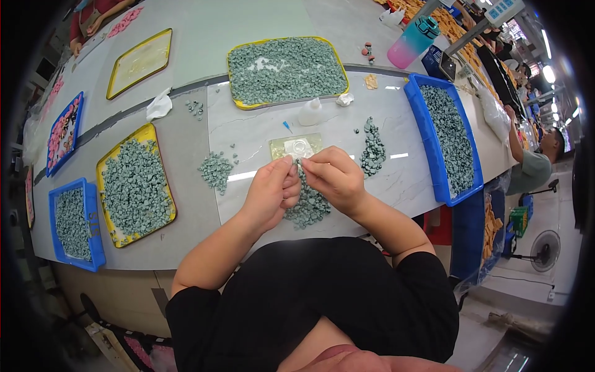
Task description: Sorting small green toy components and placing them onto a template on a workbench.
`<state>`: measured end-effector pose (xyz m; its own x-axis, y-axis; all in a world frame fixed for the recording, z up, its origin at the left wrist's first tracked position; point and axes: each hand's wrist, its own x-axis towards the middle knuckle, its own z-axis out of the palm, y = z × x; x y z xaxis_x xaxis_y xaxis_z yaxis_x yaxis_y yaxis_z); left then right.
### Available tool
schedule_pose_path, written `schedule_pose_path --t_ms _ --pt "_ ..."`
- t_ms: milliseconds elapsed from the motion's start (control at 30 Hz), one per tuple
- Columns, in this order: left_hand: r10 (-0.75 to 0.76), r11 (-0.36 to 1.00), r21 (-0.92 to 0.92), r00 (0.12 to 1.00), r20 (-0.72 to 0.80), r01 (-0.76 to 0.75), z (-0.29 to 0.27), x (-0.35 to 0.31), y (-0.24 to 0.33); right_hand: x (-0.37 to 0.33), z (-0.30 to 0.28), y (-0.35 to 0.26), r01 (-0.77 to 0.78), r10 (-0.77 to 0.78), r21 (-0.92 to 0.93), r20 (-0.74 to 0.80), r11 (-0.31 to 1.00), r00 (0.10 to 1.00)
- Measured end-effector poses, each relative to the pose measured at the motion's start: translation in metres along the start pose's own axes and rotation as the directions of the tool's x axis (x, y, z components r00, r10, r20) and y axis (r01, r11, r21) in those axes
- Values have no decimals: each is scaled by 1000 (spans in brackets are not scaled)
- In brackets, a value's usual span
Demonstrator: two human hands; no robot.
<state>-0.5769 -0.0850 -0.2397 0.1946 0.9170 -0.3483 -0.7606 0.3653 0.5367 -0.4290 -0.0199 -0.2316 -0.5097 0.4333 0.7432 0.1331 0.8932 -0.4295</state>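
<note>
Over the middle of the table, my left hand [273, 189] and my right hand [338, 180] meet with thumbs and forefingers pinched. Between the fingertips is a small green piece [298, 162], too small to make out in detail. Just beyond them lies a yellowish block [279, 146] with a clear round dish [300, 147] on it. Beneath my hands spreads a pile of small green pieces [308, 211]. Looser green pieces lie as a heap [215, 172] to the left and a long heap [373, 149] to the right. A white squeeze bottle [310, 113] and a blue pointed tip [287, 126] stand farther off.
Green pieces fill a yellow-rimmed tray [347, 74] at the back, another yellow-rimmed tray [174, 214] at left, and blue bins at left [94, 248] and right [476, 167]. Crumpled tissue [160, 105] and a pink-and-teal water bottle [413, 43] stand farther back. People work nearby.
</note>
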Motion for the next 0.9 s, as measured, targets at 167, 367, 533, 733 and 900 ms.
schedule_pose_path --t_ms 167,367,533,733,900 --pt "-5 999 -33 1000 25 6 -1 -2 1 1 2 0 29 -29 -12 14 1000 999" --pt "-9 999 -51 999 46 11 -1 -2 1 1 -1 1 -22 22 -6 -53 1000 998" --pt "10 999 -44 996 85 -6 -4 -1 -2 0 -3 0 -2 2 -12 12 1000 1000" --pt "25 1000 0 998 63 -25 1 -5 -2 -1 -6 -3 77 -75 -52 47 996 996" --pt "130 983 114 986 100 -141 1 -10 -7 -1 -7 -8 119 -117 -45 42 992 992"
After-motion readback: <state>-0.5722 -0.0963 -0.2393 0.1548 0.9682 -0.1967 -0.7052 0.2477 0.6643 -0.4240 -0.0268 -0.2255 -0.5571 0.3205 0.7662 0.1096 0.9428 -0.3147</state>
